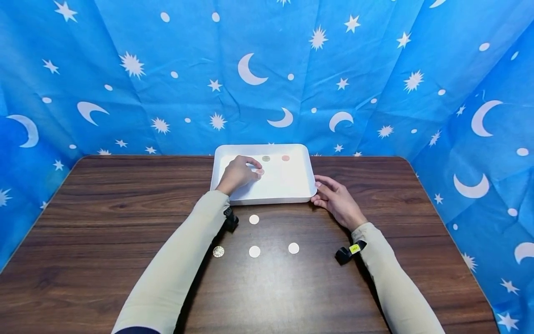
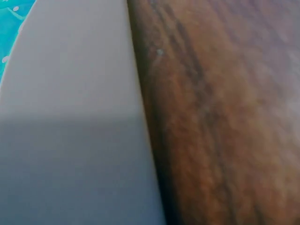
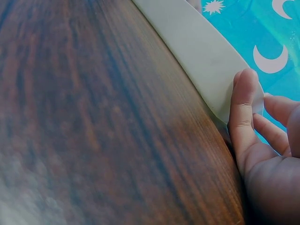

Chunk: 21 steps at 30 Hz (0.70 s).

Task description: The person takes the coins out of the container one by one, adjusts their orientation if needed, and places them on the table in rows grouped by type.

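A shallow white tray (image 1: 288, 185) stands at the far edge of the table. Over its left half, my left hand (image 1: 238, 174) pinches a coin (image 1: 260, 171) between thumb and fingers, close above the tray floor. Behind that coin, a dull grey coin (image 1: 266, 158) and a copper-coloured coin (image 1: 285, 158) lie in the tray. At the tray's front right corner my right hand (image 1: 339, 200) holds the wall, its thumb on the front face in the right wrist view and its fingers along the side. The left wrist view shows only the tray's outer wall (image 2: 70, 70) and blurred wood.
Several coins lie on the brown wooden table (image 1: 125, 260) in front of the tray, among them a pale one (image 1: 254, 219) nearest it and a patterned one (image 1: 218, 251) by the left forearm. A blue cloth (image 1: 187, 46) with moons and stars hangs behind and at the sides.
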Available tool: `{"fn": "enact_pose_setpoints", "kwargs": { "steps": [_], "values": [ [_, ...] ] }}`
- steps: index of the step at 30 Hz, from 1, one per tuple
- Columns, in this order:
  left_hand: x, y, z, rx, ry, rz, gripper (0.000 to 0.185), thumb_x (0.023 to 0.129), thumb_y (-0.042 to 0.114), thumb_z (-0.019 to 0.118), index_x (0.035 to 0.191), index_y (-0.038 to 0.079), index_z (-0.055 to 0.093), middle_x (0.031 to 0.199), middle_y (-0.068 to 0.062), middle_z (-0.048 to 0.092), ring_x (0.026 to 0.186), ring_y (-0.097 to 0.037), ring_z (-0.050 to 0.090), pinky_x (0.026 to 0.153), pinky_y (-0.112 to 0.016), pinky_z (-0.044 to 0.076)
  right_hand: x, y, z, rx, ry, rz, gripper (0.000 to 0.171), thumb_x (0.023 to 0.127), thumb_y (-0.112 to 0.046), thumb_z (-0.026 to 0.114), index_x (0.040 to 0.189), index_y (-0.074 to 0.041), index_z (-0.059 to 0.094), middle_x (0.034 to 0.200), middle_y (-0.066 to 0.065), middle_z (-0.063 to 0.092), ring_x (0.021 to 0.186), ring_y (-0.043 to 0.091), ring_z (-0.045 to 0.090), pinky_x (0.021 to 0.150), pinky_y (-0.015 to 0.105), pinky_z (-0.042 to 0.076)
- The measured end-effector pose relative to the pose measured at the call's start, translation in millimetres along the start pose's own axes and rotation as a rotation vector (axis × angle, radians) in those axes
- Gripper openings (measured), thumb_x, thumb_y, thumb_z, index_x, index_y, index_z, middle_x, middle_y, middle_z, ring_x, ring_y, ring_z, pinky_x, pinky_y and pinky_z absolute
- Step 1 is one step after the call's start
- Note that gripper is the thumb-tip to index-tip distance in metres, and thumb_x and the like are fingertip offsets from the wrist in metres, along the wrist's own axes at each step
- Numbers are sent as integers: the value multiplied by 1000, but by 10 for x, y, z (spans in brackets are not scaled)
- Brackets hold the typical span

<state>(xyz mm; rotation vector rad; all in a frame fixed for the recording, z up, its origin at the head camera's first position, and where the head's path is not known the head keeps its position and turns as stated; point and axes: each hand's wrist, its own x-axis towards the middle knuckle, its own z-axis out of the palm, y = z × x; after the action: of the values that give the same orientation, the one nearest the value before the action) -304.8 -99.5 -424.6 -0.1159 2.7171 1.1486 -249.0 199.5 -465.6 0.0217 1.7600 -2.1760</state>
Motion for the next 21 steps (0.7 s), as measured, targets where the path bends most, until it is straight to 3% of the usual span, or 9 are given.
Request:
{"fn": "enact_pose_setpoints", "kwargs": {
  "steps": [8,16,21],
  "values": [
    [22,6,-6,83,25,153,22,90,8,78,111,10,70,96,-6,64,84,-24,54,75,-36,41,13,10,-6,-7,0,-5,45,114,-15,49,157,-2,44,115,14,58,82,13,68,76,23,58],
    [21,-88,-53,59,-103,214,43,96,6,71,139,9,65,104,-11,66,96,-26,56,94,-42,45,31,15,-12,-10,-5,-2,45,114,-15,49,157,-2,44,118,15,58,82,13,69,77,23,58],
    [23,-97,-56,61,-128,278,34,97,4,67,131,4,70,99,-9,67,92,-23,57,91,-38,44,33,11,-24,-8,-6,-5,46,113,-16,50,157,-2,44,117,15,58,82,13,68,77,23,58]
  ]
}}
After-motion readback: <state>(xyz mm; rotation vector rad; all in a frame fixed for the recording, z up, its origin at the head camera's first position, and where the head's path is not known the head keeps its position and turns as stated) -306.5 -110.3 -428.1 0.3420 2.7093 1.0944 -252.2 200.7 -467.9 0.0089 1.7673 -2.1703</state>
